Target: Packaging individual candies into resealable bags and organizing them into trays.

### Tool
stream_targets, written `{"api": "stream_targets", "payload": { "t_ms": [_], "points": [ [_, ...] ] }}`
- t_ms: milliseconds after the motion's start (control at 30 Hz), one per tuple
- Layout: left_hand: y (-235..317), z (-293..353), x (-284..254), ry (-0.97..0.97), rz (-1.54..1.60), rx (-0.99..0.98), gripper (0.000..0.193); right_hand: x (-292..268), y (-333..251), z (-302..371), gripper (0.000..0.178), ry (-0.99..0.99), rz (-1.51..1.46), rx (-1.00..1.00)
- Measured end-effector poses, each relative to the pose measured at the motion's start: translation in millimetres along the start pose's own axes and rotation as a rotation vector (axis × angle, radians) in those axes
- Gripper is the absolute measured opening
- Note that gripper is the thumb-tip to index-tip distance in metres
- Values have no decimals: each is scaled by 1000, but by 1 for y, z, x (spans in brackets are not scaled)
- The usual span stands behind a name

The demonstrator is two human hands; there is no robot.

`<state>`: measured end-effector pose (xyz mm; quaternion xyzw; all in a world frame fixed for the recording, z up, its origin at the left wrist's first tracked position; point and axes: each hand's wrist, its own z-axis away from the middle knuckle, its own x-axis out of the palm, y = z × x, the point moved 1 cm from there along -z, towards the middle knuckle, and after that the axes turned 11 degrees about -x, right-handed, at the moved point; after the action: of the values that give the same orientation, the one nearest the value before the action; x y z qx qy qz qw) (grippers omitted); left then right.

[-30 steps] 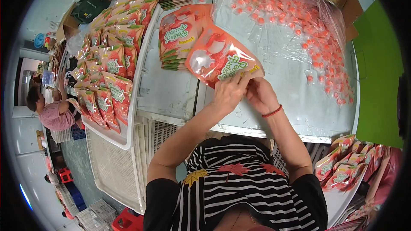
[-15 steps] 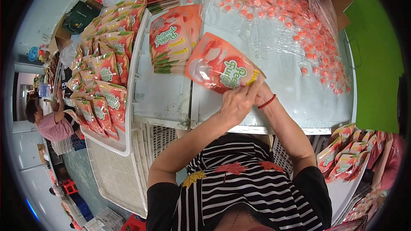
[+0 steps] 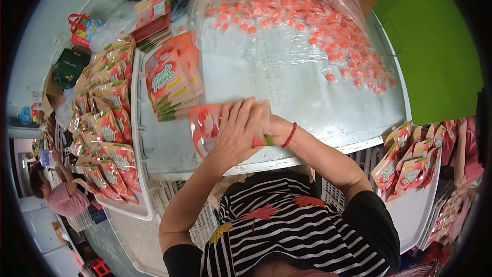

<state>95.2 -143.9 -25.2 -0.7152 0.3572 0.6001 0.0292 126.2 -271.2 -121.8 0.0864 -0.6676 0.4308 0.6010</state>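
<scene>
A red candy pouch (image 3: 205, 118) lies near the table's front edge, largely covered by my hands. My left hand (image 3: 234, 129) rests flat across its face, fingers stretched out and pointing away from me. At the pouch's right end, my right hand (image 3: 278, 130) grips the edge, its fingers partly hidden; a red beaded bracelet is on that wrist. Just beyond the pouch on the left is a fanned pile of flat pouches (image 3: 170, 77) of the same kind. Individually wrapped orange-red candies (image 3: 330, 46) are spread over the far right of the table.
At the left, a white tray (image 3: 145, 195) holds rows of filled pouches. Another tray of filled pouches (image 3: 410, 166) stands at the right. A clear plastic sheet (image 3: 225, 41) lies by the candies. A stack of flat pouches (image 3: 152, 25) sits farther back. A person in pink (image 3: 69, 200) is at far left.
The pouch has turned to lie level and come nearer the table's front edge. My left hand has moved from its right end onto its face. The whole view has shifted.
</scene>
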Motion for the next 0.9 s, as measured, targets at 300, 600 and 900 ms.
{"api": "stream_targets", "payload": {
  "t_ms": [300, 600, 900],
  "points": [
    [-24, 18, -17, 172, -102, -353, 72, 17, -96, 4, 30, 85, 1286, -369],
    [-16, 35, -47, 390, -147, -398, 81, -127, -213, -10, 41, 1027, 2590, -735],
    [-9, 45, -78, 486, 23, -471, 85, -60, -108, -31, 41, 427, 2245, -806]
  ]
}}
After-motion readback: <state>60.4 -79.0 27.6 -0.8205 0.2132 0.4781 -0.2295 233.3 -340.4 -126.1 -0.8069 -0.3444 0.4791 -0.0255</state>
